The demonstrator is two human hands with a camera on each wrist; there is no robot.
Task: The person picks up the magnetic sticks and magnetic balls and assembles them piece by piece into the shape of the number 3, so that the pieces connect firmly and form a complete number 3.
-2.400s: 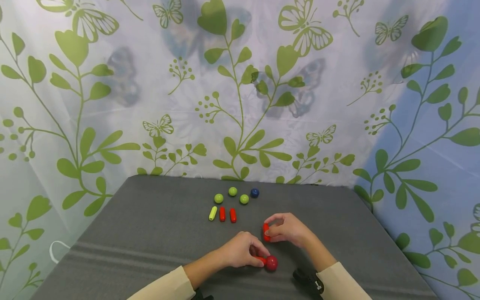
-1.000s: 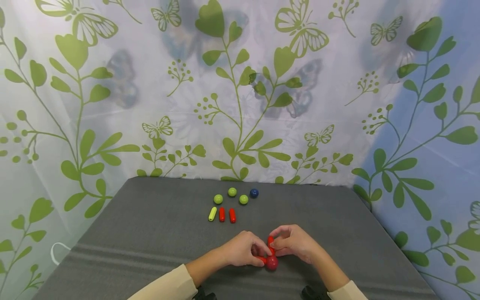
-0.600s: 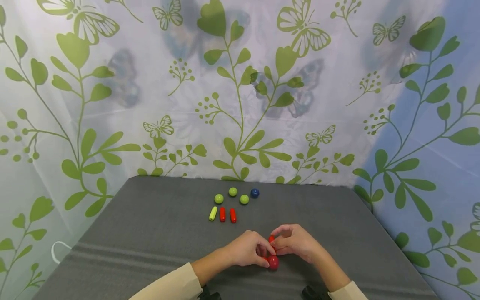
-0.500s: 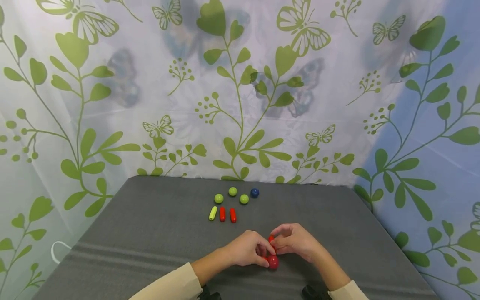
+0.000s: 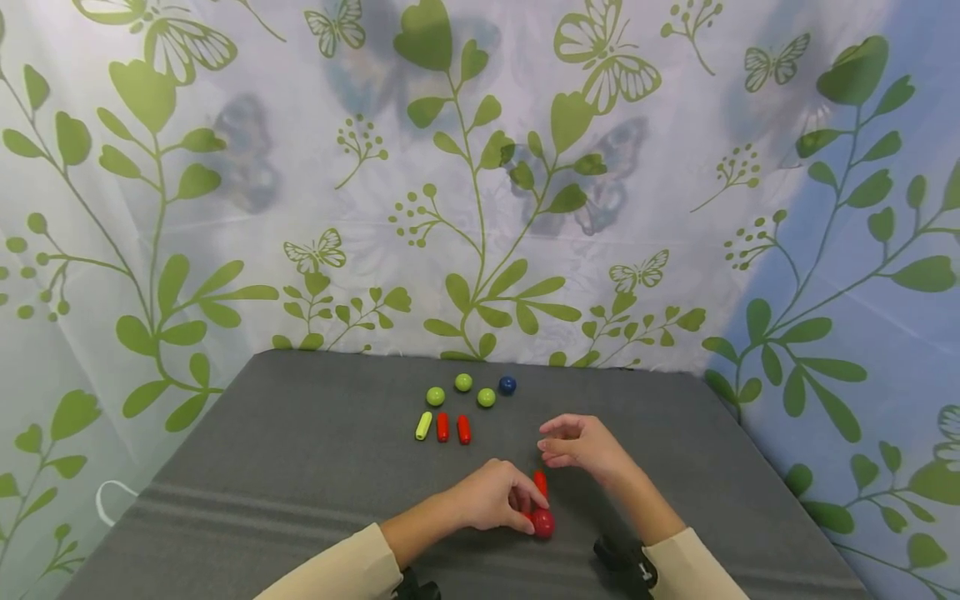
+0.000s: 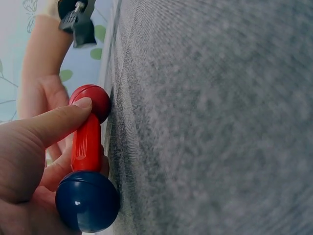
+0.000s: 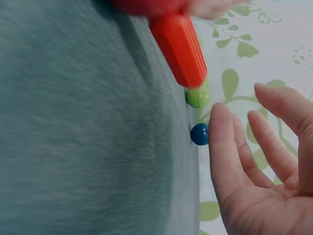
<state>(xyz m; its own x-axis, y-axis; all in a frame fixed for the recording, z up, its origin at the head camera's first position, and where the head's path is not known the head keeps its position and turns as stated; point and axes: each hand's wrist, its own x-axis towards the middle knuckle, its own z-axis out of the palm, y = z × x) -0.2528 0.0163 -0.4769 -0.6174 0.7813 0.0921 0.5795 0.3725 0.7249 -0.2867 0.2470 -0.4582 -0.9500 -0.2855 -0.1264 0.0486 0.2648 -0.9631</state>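
- Assembly in work: a red ball [image 5: 543, 523] lies toward the near edge of the desk [image 5: 322, 442], a little right of its middle. A held red rod [image 6: 87, 147] joins it to an attached blue ball [image 6: 88, 201], and a free red rod [image 5: 541, 482] runs from it toward the far edge.
- Left hand [image 5: 495, 500]: pinches the assembly, thumb laid where the held red rod meets the red ball, other fingers behind. That seems a sound brace; gripping so close to the joint should stop the ball from rolling or twisting.
- Right hand [image 5: 581, 446]: holds nothing, its fingers loosely bent and apart from the free red rod, just beyond its tip.
- Joint to check: the free red rod meets the red ball, but how deeply it sits cannot be told. A light tug or a straight push along its length would be a fair test; pushing at a slant could work it loose.
- Loose parts, near the middle of the far edge: three green balls [image 5: 486, 397], a loose blue ball [image 5: 507, 385], a yellow-green rod [image 5: 423, 426] and two loose red rods [image 5: 464, 430]. Picking a ball from above, with fingertips on opposite sides, should avoid knocking its neighbours.
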